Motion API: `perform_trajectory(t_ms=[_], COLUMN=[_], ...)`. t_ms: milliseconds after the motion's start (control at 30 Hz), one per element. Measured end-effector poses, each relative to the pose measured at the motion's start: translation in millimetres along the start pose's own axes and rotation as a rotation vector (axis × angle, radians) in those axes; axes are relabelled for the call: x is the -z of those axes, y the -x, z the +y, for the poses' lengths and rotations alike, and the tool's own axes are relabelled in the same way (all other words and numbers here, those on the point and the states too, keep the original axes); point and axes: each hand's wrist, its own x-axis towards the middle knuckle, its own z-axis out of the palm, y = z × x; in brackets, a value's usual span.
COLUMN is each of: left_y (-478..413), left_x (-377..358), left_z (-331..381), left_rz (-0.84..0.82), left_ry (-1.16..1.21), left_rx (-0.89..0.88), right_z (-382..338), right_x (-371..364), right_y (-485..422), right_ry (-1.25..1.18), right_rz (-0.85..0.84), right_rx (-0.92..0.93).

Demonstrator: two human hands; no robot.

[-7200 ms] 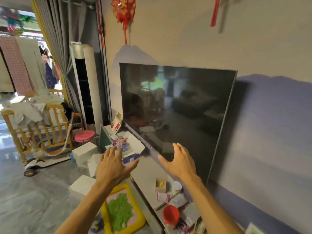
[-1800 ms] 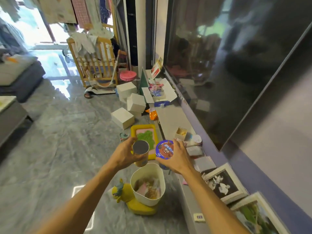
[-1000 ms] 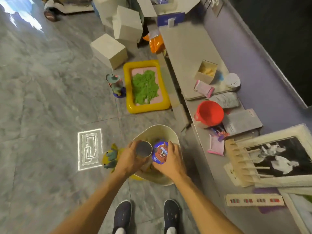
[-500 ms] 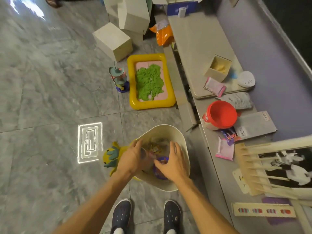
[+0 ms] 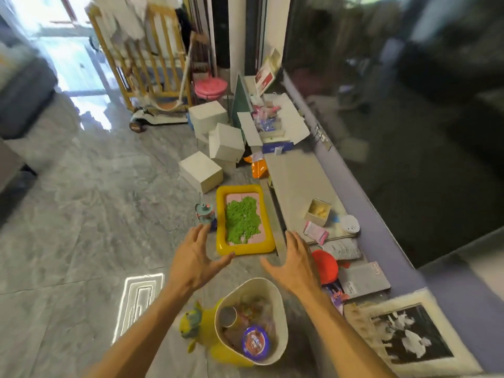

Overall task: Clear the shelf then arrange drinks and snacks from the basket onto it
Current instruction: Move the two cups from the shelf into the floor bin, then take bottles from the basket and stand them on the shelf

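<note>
A cream basket [image 5: 281, 301] stands on the floor below my hands. Inside it lie a tan can [image 5: 227, 316], a round snack tub with a blue and red lid [image 5: 255, 342] and other wrapped snacks. My left hand [image 5: 197, 257] and my right hand [image 5: 294, 264] hover above the basket, fingers spread, holding nothing. The low grey shelf [image 5: 296, 175] runs along the wall on the right. On it sit a small cardboard box [image 5: 317, 211], a pink packet [image 5: 315, 232], a white round object [image 5: 349, 224], a red cup [image 5: 326, 266] and papers.
A yellow tray of green sand [image 5: 242, 219] and a small toy [image 5: 204, 212] lie on the floor ahead. White boxes [image 5: 201, 171] stand beyond. A framed photo [image 5: 409, 334] leans at the right. A yellow plush toy [image 5: 193, 327] lies beside the basket. A large dark TV [image 5: 395, 91] hangs above the shelf.
Both hands have let go of the can and the snack tub in the basket and risen out of it, empty. My view has tilted up toward the shelf.
</note>
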Motion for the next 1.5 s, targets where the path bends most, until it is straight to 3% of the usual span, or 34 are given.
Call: perform_trajectory(t_ms=[267, 500, 667, 933, 1200, 1500], left_y=[-16.9, -11.3, -7.4, -17.5, 2.7, 104.7], left_x=[205.6, 281.9, 295.3, 285.9, 276.8, 229.9], left_z=[96.5, 145.3, 177.7, 213.6, 230.6, 292.1], left_rz=[0.205, 0.312, 0.383, 0.308, 0.194, -0.027], left_ry=[-0.076, -0.095, -0.077, -0.025, -0.002, 0.074], left_rx=[-0.051, -0.051, -0.150, -0.341, -0.630, -0.983], right_z=[-93.0, -125.2, -133.2, -119.4, -114.5, -103.4], right_x=[213.2, 314.6, 345.0, 358.9, 339.2, 314.7], right_y=[17.3, 39.2, 53.1, 95.4, 190.3, 388.0], right_ry=[0.022, 0.010, 0.048, 0.102, 0.134, 0.187], right_rz=[0.202, 0.340, 0.384, 0.494, 0.649, 0.789], right_rx=[0.062, 0.082, 0.068, -0.064, -0.376, -0.791])
